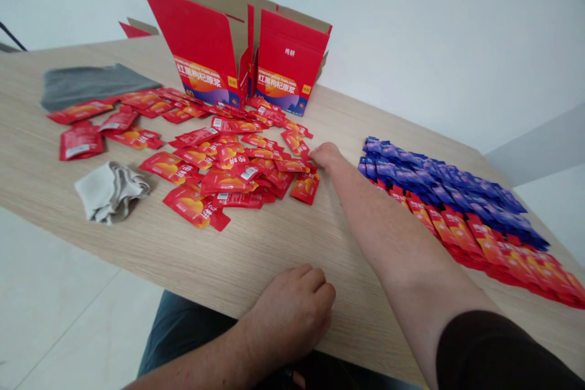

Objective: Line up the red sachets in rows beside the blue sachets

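Observation:
A loose heap of several red sachets (228,161) lies spread over the middle of the wooden table (256,250). My right hand (325,154) is stretched far out to the heap's right edge, its fingers curled down onto a sachet there; what they grip is partly hidden. My left hand (292,311) rests at the table's near edge, fingers curled into a loose fist with nothing seen in it. To the right lies a tidy overlapping row of red sachets (479,237) beside a row of blue sachets (448,186).
Two open red cardboard boxes (205,52) (287,67) stand at the back of the table. A grey cloth (91,84) lies at the far left, a crumpled beige cloth (112,191) near the front left edge. White floor shows below.

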Demonstrator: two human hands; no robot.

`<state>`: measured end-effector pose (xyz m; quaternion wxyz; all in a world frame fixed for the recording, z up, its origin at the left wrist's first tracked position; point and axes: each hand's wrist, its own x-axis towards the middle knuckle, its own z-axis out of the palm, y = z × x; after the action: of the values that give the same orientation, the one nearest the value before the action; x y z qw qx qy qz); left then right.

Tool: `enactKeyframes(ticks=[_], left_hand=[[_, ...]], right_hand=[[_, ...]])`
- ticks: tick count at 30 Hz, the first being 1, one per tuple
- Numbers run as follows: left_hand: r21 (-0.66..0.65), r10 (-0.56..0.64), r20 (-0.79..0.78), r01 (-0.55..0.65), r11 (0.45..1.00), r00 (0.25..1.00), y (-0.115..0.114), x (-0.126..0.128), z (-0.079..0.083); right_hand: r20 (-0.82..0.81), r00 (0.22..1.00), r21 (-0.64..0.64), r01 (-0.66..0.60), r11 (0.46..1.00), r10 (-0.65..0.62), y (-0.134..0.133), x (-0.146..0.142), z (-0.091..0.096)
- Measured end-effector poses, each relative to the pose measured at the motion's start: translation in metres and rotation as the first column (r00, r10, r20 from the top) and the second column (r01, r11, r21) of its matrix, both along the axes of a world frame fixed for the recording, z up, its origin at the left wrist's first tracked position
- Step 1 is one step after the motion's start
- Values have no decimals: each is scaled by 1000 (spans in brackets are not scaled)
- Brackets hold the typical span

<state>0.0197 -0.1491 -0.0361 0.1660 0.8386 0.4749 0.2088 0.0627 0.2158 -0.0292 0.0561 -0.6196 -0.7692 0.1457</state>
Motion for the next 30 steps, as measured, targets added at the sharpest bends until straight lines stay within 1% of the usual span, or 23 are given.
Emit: enactKeyframes(ticks=[2,5,9,12,17,22,26,30], left_hand=[[-4,-3,-1,3,1000,1000,1,0,1],[-8,11,-7,-11,1000,1000,1,0,2],[20,18,-36,-17,1000,999,1,1,2],[50,14,-54,-12,999,998,0,2,3],[27,9,-39,-8,1000,999,0,1,3],[18,-2,-23,2,1000,1000,-1,1,-1],[27,11,-19,-10,1000,1000,-1,2,-3],[16,0,-24,1,1000,1000,0,1,0]], right_hand=[[-32,999,5,23,1000,-23,-3,1,1],[-62,997,18,43,999,-41,-9,4,8],[-66,998,32,26,999,-24,-18,7,21],[-44,999,24,2,1000,-1,-21,1,25],[36,999,16,10,1000,-11,-21,-18,18],[101,995,-8,15,1000,-14,-13,-32,9],[108,994,-44,8,999,-3,-4,-35,7],[69,998,-62,3,998,1,-3,-35,8]])
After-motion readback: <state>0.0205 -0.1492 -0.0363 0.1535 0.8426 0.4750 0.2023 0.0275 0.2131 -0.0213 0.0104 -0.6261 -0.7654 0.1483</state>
